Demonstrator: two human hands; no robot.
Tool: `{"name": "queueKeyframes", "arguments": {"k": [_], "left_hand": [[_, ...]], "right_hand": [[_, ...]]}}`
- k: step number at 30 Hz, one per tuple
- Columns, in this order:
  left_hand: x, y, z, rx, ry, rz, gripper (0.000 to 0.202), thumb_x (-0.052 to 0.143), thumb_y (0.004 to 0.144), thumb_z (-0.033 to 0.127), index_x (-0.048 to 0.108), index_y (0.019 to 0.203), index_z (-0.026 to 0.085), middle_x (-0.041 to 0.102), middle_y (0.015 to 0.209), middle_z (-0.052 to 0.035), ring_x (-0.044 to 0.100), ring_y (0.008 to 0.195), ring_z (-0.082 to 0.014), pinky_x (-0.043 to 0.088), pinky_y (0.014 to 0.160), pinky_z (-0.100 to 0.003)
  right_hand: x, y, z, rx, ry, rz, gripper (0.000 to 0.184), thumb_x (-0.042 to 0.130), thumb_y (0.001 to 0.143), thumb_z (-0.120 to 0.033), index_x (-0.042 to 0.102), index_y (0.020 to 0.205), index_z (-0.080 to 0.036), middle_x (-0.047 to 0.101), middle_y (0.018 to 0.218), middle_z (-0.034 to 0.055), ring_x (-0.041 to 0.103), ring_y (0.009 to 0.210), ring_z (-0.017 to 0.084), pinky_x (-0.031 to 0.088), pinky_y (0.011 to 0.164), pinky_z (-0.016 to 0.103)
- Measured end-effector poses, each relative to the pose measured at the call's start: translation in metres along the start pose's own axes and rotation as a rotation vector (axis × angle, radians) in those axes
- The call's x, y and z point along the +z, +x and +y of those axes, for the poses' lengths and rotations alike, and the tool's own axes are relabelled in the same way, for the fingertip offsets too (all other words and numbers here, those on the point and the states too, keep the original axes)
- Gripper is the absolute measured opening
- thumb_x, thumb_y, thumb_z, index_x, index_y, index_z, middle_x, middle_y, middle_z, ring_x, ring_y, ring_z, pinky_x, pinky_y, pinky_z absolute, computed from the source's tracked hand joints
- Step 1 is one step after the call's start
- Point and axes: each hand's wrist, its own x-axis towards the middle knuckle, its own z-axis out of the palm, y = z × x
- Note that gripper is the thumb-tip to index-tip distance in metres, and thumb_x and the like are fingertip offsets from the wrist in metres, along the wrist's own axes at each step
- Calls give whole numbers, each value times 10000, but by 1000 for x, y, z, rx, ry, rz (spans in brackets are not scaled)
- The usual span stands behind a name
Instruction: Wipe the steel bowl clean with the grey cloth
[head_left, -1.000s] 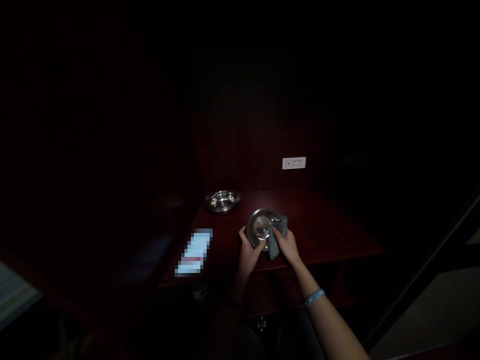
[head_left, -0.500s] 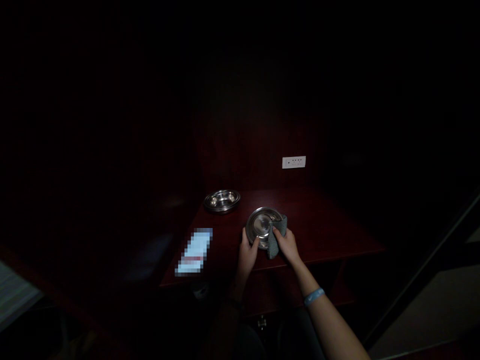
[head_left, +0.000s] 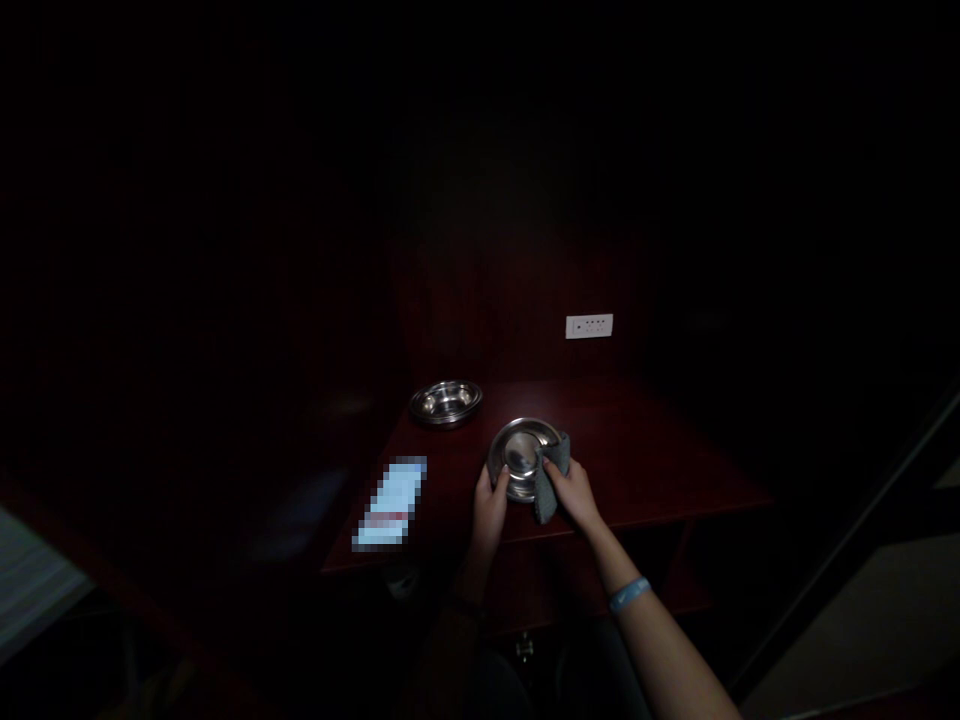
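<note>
A round, shiny metal dish is held over the front part of the dark red desk, its inside facing me. My left hand grips its lower left rim, thumb on the inner side and fingers behind. On the right side, my right hand pinches a grey-green cloth folded over the rim, the thumb pressing it to the inside. The fingers of both hands are partly hidden behind the dish and cloth. Farther back on the left sits what looks like a small stack of similar metal dishes.
A pixelated light-blue rectangle lies at the desk's front left. A white power socket is set in the back panel. Dark side panels close in the desk, and below its front edge is a shadowed shelf space.
The dish has shifted slightly left and down, together with my left hand. My left thumb lies a little farther left. The cloth still covers the right rim, with its folds changed.
</note>
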Motion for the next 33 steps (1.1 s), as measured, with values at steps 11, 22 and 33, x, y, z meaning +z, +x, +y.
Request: {"name": "queueKeyframes", "arguments": {"k": [11,22,33], "left_hand": [[5,-6,3,25,-5,-101,769,748,740,382,386,1400,224,515,1453,-143,529,1330,-261,417,1121,-425],[7,-13,8,15,70,-193,753,751,750,380,378,1380,206,588,1357,-147,602,1231,-254,459,1071,-427],[5,-6,19,-58,-56,-21,459,653,714,275,643,1162,177,688,1233,-90,601,1210,-256,416,1094,-397]], "right_hand": [[1,4,6,20,93,55,367,586,799,-517,688,859,-170,731,840,68,672,778,226,518,734,313],[2,3,5,33,174,57,421,608,787,-543,692,919,-153,743,889,76,676,816,228,531,761,318],[1,2,3,28,114,43,371,612,777,-528,683,820,-165,719,780,53,654,727,209,510,692,299]]}}
